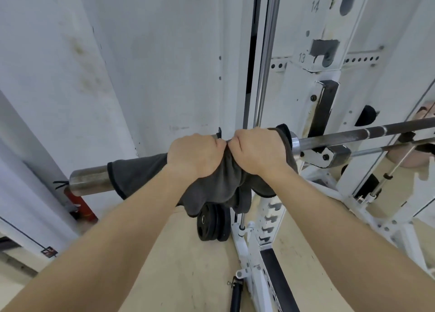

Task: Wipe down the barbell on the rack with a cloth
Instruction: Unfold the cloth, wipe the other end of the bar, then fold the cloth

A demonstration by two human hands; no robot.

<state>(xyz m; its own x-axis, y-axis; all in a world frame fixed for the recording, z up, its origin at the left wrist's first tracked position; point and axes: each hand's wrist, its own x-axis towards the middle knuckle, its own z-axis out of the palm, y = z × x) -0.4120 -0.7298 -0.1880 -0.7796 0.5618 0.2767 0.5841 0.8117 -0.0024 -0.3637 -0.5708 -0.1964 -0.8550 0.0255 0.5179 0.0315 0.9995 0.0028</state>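
Observation:
A steel barbell (367, 136) lies across the white rack (327, 153), its thick left sleeve (90, 179) sticking out toward me. A dark grey cloth (138, 172) is draped over that sleeve and hangs below it. My left hand (193, 155) grips the cloth around the sleeve. My right hand (257, 150) grips the cloth right beside it, near the bar's collar (294, 143). The two hands touch at the knuckles. The sleeve under the cloth is hidden.
Black weight plates (213, 223) stand on the floor below the hands, by the rack's base. A chrome guide rod (267, 52) and numbered rack upright (317, 40) rise behind. A red object (81, 205) stands at the white wall, left.

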